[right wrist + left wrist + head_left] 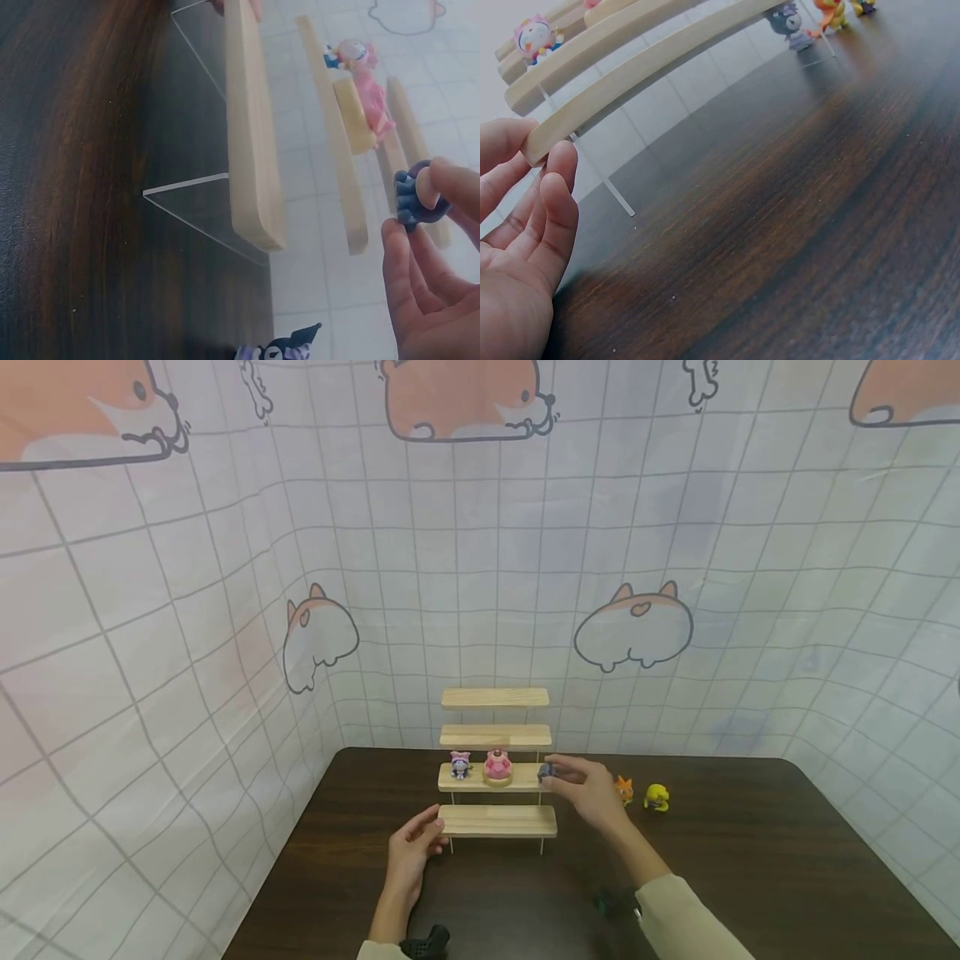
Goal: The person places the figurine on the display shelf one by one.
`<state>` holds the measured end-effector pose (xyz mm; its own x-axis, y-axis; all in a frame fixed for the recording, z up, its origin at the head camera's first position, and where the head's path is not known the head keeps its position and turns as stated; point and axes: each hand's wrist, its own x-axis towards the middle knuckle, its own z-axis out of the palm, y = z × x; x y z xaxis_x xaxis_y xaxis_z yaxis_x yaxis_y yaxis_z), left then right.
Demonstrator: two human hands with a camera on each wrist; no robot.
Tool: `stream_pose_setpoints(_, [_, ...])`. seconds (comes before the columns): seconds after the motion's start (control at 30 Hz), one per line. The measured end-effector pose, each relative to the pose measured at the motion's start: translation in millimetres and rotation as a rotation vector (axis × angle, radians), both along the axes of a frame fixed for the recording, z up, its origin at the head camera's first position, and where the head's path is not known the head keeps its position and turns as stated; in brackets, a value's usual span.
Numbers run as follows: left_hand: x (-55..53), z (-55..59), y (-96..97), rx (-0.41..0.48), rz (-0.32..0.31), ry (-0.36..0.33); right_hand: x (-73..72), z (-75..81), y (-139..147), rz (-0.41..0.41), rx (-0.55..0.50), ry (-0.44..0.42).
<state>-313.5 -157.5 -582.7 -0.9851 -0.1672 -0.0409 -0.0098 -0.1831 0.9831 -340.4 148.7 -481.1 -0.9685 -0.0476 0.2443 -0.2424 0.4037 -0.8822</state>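
Observation:
A tiered display stand has several pale wooden boards on clear legs. My left hand pinches the left end of the lowest board, thumb above and fingers beneath in the left wrist view. My right hand pinches a small blue-grey figurine by the right end of the second board; whether it touches the board I cannot tell. On that board, a pink figurine on a yellowish base sits mid-board, and a figurine in a pink-and-purple hood stands near the left end.
An orange figurine and a yellow figurine stand on the dark wooden table right of the stand. A black-and-purple figurine is near them, beside the stand. Behind is a gridded curtain with cartoon dogs.

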Motion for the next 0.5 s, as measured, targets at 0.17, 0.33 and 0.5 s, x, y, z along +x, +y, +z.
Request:
stream_pose_setpoints(0.17, [-1.0, 0.6, 0.2, -0.003, 0.004, -0.006, -5.7, 2.1, -6, 0.013, -0.003, 0.004])
stream_pose_setpoints(0.33, [-2.2, -1.5, -0.5, -0.003, 0.007, -0.007, -10.7, 2.2, -11, 0.008, 0.006, -0.012])
stream_pose_setpoints(0.5, [-1.6, -2.1, -0.5, -0.005, 0.009, -0.005, -15.6, 0.8, -14, -0.006, 0.022, -0.041])
